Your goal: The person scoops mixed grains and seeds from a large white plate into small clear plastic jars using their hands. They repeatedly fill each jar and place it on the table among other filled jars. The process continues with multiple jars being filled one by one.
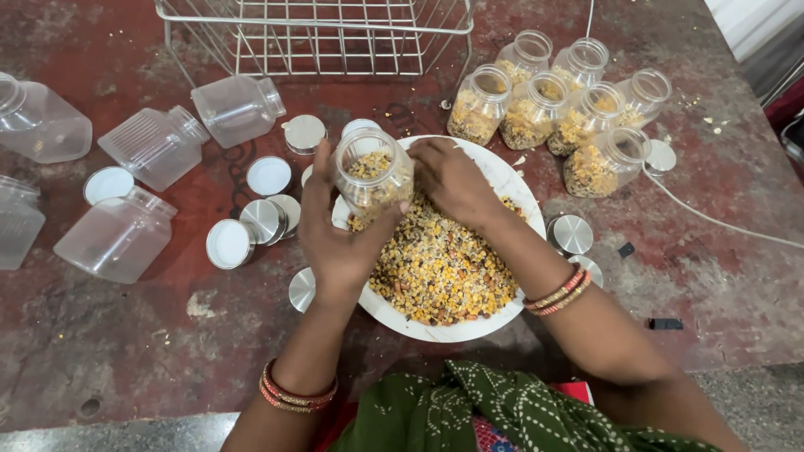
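- Jar (373, 174), clear plastic, lidless, partly filled with mixed grain: I see it held tilted over the near-left part of the white plate (435, 331), mouth turned toward the heap, so that anything spilled lands back on the plate.
- Left hand (335, 234): fingers wrapped round the jar's side, thumb on the near wall; a firm grasp that steadies it at an angle.
- Right hand (452, 180): fingers curled down into the grain mix (440, 268) just beside the jar's mouth, cupped as if gathering a pinch; whether grain is actually clenched in them I cannot tell.
- Grain mix: yellow, brown and dark pieces heaped across the plate, within reach of both hands.
- Filled jars (553, 113): seven or so, open-topped, clustered beyond the plate to the right, apart from the unfilled stock.
- Empty jars (155, 146): lying on their sides to the left, well apart from the filled group.
- Lids (251, 222): silver and white discs loose between the empty jars and the plate; a few more right of the plate.
- Wire basket (318, 38): at the far edge of the red worn tabletop (126, 335).
- White cable (712, 219): trailing across the right side.
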